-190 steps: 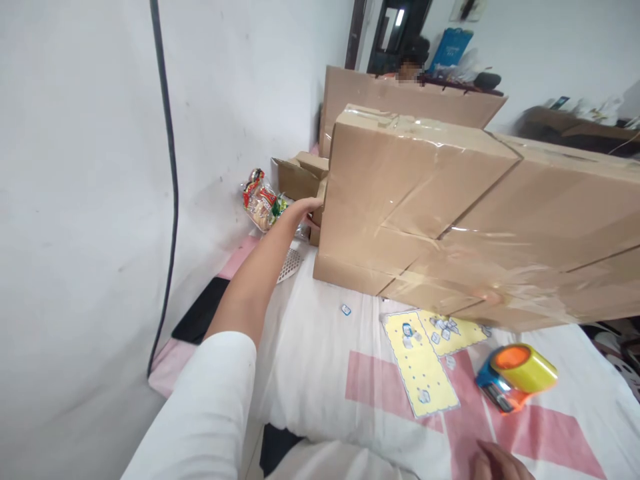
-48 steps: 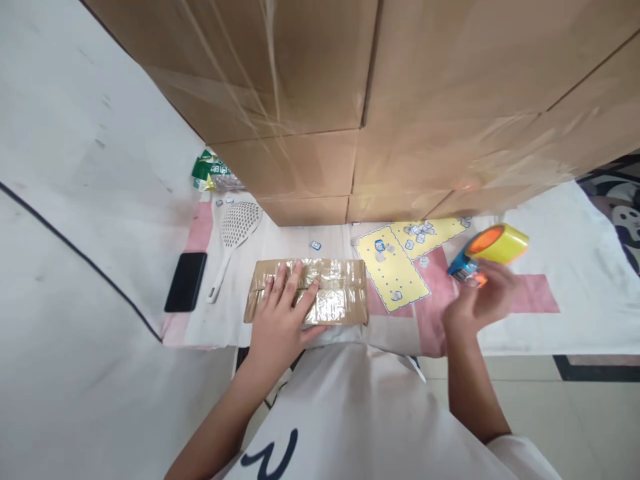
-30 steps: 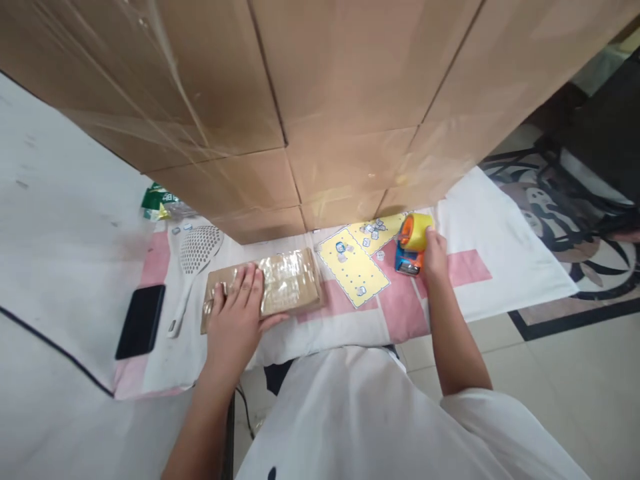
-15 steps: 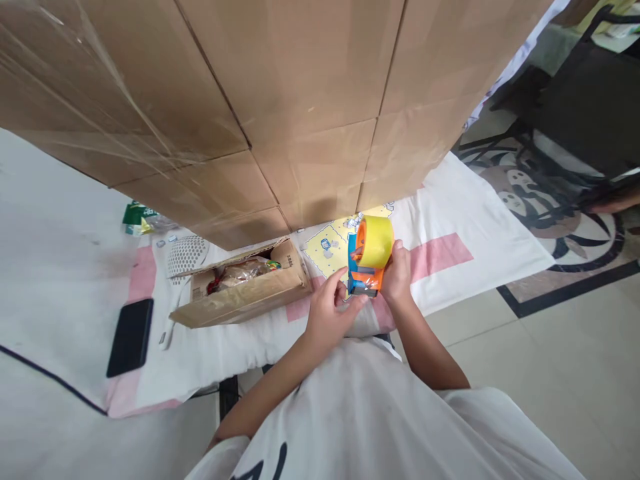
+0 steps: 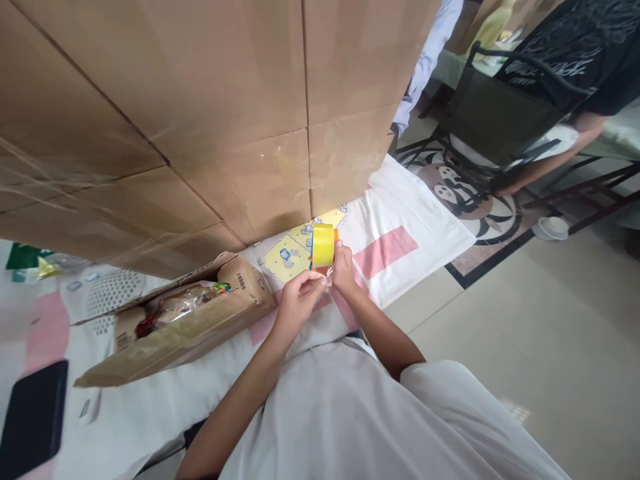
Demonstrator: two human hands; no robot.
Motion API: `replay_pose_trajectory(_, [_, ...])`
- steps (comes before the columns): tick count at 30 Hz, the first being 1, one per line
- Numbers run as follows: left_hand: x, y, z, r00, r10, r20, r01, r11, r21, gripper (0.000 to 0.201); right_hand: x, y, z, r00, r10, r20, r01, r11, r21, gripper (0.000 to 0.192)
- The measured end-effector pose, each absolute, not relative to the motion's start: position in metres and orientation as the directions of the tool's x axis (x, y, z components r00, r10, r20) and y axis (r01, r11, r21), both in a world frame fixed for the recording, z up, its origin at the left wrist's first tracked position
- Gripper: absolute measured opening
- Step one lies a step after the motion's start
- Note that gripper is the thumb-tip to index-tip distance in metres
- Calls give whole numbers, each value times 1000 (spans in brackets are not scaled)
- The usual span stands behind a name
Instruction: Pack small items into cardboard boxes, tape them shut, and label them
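My right hand (image 5: 343, 268) grips a tape dispenser (image 5: 337, 235), orange and blue, carrying a roll of yellow tape (image 5: 323, 245). Close beside its lower edge, my left hand (image 5: 299, 299) is closed in a pinch, thumb against fingertips, on what looks like the loose, shiny end of the tape (image 5: 329, 272). Left of my hands stands an open cardboard box (image 5: 215, 327), its long flap folded out toward me. Inside lies a clear plastic-wrapped item (image 5: 183, 308) with red and green parts; its kind cannot be made out.
A tall wall of taped cardboard cartons (image 5: 240, 87) rises behind. On the white and pink cloth (image 5: 425, 220) lie a yellow printed sheet (image 5: 285, 257), a black phone (image 5: 34, 417) and a perforated white skimmer (image 5: 120, 290). At right, a person sits on a dark chair (image 5: 510, 113) near a bowl (image 5: 550, 229).
My view has swung right, bringing the seated person and the bowl into sight. My left fingers have closed into a pinch at the dispenser's lower edge, and the dispenser has turned.
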State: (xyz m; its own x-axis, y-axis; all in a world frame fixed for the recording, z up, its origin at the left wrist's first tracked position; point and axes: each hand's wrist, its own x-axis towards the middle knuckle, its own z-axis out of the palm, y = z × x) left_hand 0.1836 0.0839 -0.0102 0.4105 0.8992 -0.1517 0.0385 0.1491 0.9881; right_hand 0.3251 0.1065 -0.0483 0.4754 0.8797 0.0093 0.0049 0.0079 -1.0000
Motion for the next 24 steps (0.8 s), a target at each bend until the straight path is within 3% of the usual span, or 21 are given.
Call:
replay_pose_trajectory(4, [185, 83, -21, 451, 820, -351, 43, 373, 927, 46, 323, 113, -49, 502, 864, 31, -58, 69, -996, 63])
replay_pose_trajectory(10, [188, 71, -24, 478, 811, -339, 96, 335, 937, 40, 335, 121, -34, 615, 789, -5, -56, 37, -998, 61])
replay_pose_trajectory(16, [188, 65, -16, 495, 823, -279, 220, 193, 956, 26, 362, 140, -24, 612, 787, -75, -275, 123, -954, 47])
replay_pose_trajectory(19, [188, 66, -13, 487, 825, -288, 230, 197, 953, 25, 371, 150, -27, 601, 785, -148, -373, 112, -921, 38])
replay_pose_trajectory(24, [184, 60, -14, 494, 806, -325, 208, 254, 945, 25, 380, 160, -29, 647, 752, -127, -382, 176, -907, 34])
